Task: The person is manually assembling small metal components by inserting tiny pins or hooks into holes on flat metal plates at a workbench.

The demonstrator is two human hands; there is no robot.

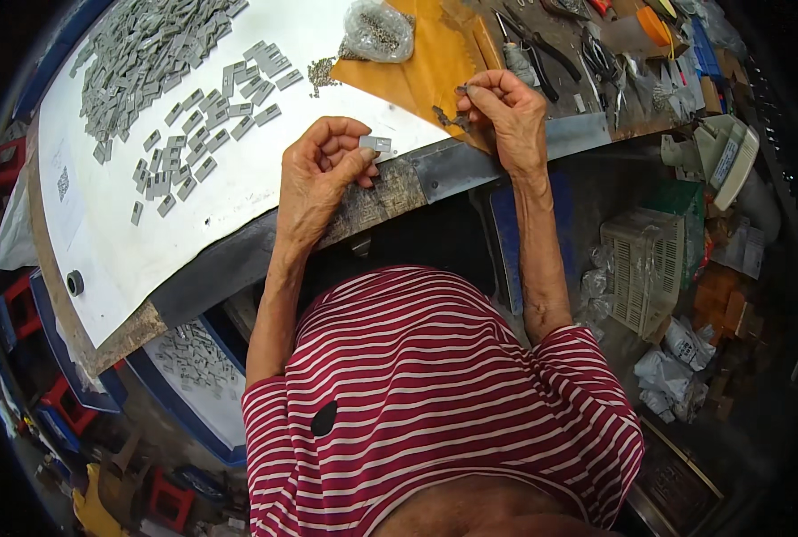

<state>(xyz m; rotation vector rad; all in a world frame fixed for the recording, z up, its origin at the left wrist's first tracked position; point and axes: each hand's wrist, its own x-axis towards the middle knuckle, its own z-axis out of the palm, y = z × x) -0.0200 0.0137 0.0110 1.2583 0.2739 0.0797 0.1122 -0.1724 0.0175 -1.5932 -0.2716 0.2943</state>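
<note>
My left hand (pixel 323 170) pinches a small grey rectangular plate (pixel 376 143) by its end, just above the table's front edge. Farther right, my right hand (pixel 511 116) is closed, with thumb and forefinger together on a tiny dark piece too small to name. Below those fingertips, dark bits (pixel 450 117) lie on a sheet of brown paper (pixel 421 76). Many like grey plates (pixel 204 125) are spread on the white table covering (pixel 238 170), with a large heap (pixel 148 54) of them behind. Tiny metal parts (pixel 322 76) lie beside a clear plastic bag (pixel 378 31) holding more.
Black-handled pliers (pixel 542 54) and other tools lie at the table's right end. A black ring (pixel 75 283) sits near its left corner. Below left is a blue-rimmed tray (pixel 193 358) with more plates. A pale crate (pixel 640 268) and plastic bags (pixel 676 371) stand on the right.
</note>
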